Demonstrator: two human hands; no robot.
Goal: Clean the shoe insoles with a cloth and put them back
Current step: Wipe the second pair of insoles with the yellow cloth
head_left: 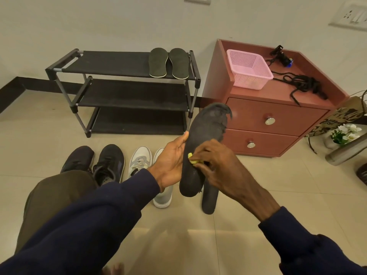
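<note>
Fingers (201,153) of the right hand (220,167) curl round a yellow cloth (193,159) and press it on the dark insole (206,132), which I see standing toe-up just past them; the left hand (171,161) grips that insole's near edge, thumb along it (its other fingers are hidden behind). Below the right fingers a second insole (209,203) lies on the floor (268,175), with a white shoe (162,197) just left of it, beneath the left wrist

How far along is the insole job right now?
Done, maybe: two insoles lie on the rack, wiped or not I cannot tell. In hand: the left hand holds a dark insole while the right hand rubs a cloth on it. Left: the floor insole, then putting all four back in the shoes.
</note>
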